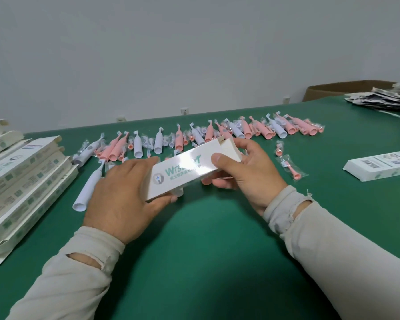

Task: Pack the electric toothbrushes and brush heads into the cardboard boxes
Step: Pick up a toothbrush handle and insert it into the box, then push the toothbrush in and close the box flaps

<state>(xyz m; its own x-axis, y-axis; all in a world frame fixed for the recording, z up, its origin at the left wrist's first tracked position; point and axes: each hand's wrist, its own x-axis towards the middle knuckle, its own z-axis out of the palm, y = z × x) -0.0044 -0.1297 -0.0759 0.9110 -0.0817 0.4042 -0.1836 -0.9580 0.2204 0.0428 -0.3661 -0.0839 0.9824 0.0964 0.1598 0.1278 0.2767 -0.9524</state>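
both forearms reach in from the near edge of the green table (pixel 206 250), sleeves pushed to the wrists. left hand (pixel 123 195) lies palm down, fingers curled round the near-left end of the white box (pixel 189 172), thumb tucked under its lower corner. right hand (pixel 245 174) grasps the far-right end: thumb pressed on the top face, fingers wrapped behind and under. the end flap there stands open, just above the right thumb.

box is held between the two hands, tilted, left end lower, just above the table, printed face up with glare across the logo.

one white toothbrush (pixel 90 183) lies on the table just left of the left hand, partly hidden by it. row of pink and white toothbrushes (pixel 194 137) with bagged brush heads runs across the table behind the box. one bagged pink brush head (pixel 291 168) lies apart, right of the right hand. stack of flat boxes (pixel 23 181) at the left edge. one closed box (pixel 381 165) far right, barcode side up. pile of leaflets (pixel 383 98) at the far right corner, brown carton (pixel 333 88) behind it.
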